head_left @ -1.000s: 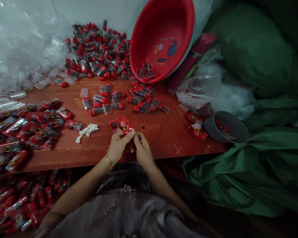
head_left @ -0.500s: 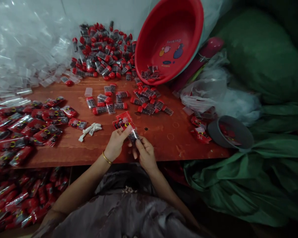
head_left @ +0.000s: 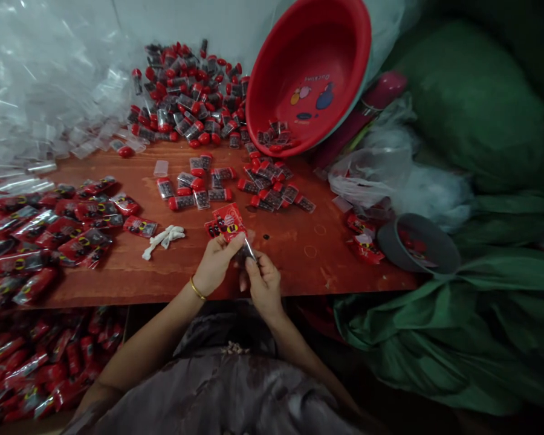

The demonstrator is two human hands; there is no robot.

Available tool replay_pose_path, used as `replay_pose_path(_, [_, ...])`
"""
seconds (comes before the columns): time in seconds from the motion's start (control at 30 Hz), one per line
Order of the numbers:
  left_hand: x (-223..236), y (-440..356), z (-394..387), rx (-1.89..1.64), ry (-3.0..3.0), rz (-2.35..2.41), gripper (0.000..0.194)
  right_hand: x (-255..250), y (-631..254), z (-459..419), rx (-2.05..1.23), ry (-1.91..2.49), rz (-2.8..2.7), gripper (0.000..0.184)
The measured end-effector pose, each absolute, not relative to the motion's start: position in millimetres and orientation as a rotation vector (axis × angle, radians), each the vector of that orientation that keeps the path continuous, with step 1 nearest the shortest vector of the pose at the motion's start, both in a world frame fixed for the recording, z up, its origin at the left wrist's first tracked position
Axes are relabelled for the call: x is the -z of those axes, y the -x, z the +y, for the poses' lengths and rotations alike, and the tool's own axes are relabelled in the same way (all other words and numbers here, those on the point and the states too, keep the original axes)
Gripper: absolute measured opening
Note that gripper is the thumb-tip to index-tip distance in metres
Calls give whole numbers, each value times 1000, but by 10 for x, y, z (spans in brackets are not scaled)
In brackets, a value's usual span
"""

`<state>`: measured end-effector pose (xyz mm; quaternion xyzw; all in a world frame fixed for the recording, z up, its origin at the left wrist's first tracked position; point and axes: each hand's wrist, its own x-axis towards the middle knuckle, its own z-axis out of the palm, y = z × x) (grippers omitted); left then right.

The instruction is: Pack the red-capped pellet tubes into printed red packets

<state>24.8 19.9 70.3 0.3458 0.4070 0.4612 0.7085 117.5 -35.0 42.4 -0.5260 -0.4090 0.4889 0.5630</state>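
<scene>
Pinching the packet (head_left: 229, 220) on the near side of the basin (head_left: 330, 57), left hand (head_left: 215, 266) and right hand (head_left: 265, 289) are closed on it. Vials (head_left: 188, 103) lie left of the basin.

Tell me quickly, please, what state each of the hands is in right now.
Left hand: closed, holding a red printed packet, thumb on top.
Right hand: closed, fingers pinching the near end of the same packet.

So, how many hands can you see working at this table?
2: the left hand and, beside it, the right hand, both on a red packet. Some fingers are hidden.
</scene>
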Motion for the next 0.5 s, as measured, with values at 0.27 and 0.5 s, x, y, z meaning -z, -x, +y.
replay_pose_path(0.27, [-689,-302,108,-804,-844,862,43,-260,-1114,-362,-1054,1353,-895,32])
replay_pose_path(0.5, [-671,-234,216,-1041,-814,887,42,-284,-1159,-366,-1163,1225,-889,32])
